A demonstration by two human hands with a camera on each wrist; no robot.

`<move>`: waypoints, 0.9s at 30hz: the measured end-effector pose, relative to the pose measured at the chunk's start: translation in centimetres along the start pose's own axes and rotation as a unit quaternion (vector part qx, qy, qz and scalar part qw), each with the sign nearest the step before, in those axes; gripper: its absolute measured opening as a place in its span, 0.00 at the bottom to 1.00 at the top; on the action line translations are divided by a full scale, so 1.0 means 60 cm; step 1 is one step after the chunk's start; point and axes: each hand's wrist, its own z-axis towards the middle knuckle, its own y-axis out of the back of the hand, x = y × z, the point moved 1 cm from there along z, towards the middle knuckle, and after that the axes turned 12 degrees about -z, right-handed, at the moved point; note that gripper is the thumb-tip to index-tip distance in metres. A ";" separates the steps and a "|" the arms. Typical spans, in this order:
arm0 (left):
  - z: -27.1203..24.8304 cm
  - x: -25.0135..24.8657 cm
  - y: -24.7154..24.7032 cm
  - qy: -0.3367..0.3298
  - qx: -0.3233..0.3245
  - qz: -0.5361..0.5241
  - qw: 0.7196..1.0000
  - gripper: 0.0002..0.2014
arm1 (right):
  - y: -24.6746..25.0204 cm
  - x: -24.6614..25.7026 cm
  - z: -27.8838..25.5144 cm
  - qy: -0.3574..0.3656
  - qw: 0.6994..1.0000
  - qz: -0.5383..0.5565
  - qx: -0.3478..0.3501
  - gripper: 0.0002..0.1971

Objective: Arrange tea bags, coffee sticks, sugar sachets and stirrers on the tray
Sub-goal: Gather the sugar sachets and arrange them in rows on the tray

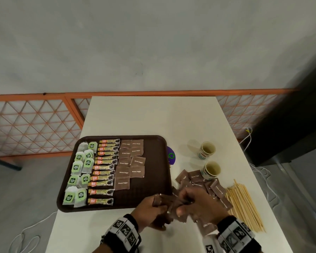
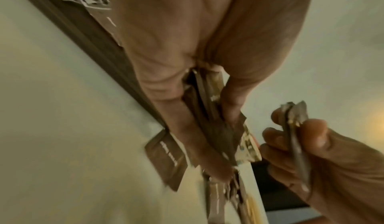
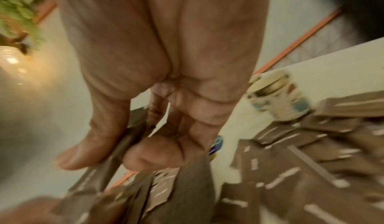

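In the head view a brown tray (image 1: 158, 143) lies at centre left of the frame on the white surface (image 1: 153, 115). At its left edge sit green-tagged tea bags (image 1: 80, 172) in two loose columns. Right of them, a column of coffee sticks (image 1: 104, 172) runs top to bottom. Next come brown sugar sachets (image 1: 130, 161) laid flat in two columns; the tray's right part is bare.

Low in the frame, at the tray's lower right corner, the left hand (image 1: 151, 212) has thumb and fingers curled round a stack of sachets (image 2: 209, 112). Just right of it, almost touching, the right hand (image 1: 199, 203) pinches a few more sachets (image 3: 124, 138) between thumb and fingers.

Behind the right hand a loose heap of sachets (image 1: 195, 178) lies on the surface, touching the nearer of two paper cups (image 1: 211, 169). At lower right lies a bundle of wooden stirrers (image 1: 244, 205), just beside the heap.
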 end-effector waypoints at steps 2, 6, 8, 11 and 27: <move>-0.014 -0.015 0.017 0.022 0.015 -0.060 0.998 0.13 | -0.024 0.034 0.033 0.014 0.999 -0.034 0.006 0.10; -0.037 -0.029 0.069 0.036 -0.005 -0.192 0.981 0.19 | -0.059 0.085 0.086 0.030 0.997 -0.061 -0.023 0.11; -0.046 -0.032 0.096 0.006 0.000 -0.194 0.981 0.17 | -0.072 0.112 0.104 0.032 0.998 -0.049 -0.026 0.12; -0.059 -0.038 0.133 -0.045 -0.028 -0.240 0.969 0.16 | -0.090 0.145 0.131 0.026 0.998 -0.026 -0.047 0.22; -0.076 -0.063 0.222 -0.096 -0.064 -0.299 0.947 0.16 | -0.156 0.191 0.182 -0.044 0.977 0.175 -0.114 0.05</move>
